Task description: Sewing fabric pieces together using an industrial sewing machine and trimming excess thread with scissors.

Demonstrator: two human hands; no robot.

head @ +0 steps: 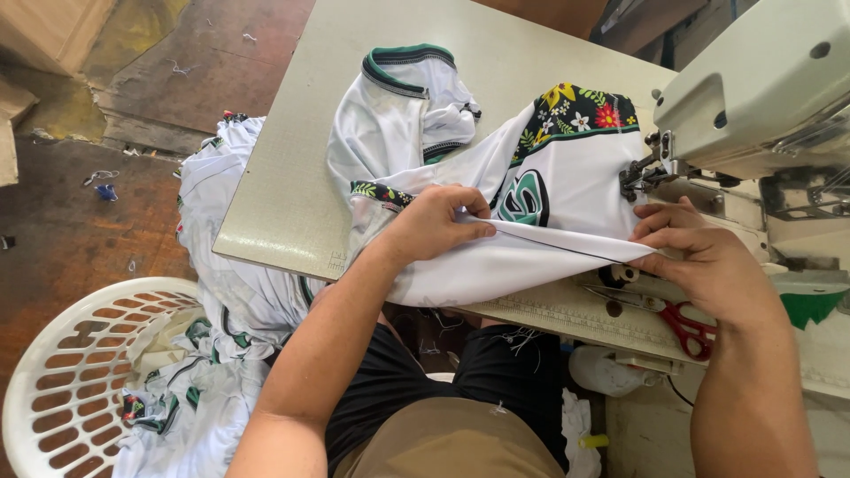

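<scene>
A white sports shirt [567,181] with green-black trim and a flowered black panel lies on the sewing table [292,177]. My left hand [434,221] pinches a folded seam of the shirt near its middle. At the seam's other end my right hand [699,257] holds the same fold, just below the presser foot [639,173] of the pale sewing machine [761,88]. The fabric is stretched taut between both hands. The shirt's collar [409,57] rests at the far side of the table.
Red-handled scissors [686,326] lie on the table under my right wrist. A white plastic laundry basket [62,372] stands at the lower left, with more white shirts [221,292] spilling from the table's edge down into it. Thread scraps dot the brown floor [80,230].
</scene>
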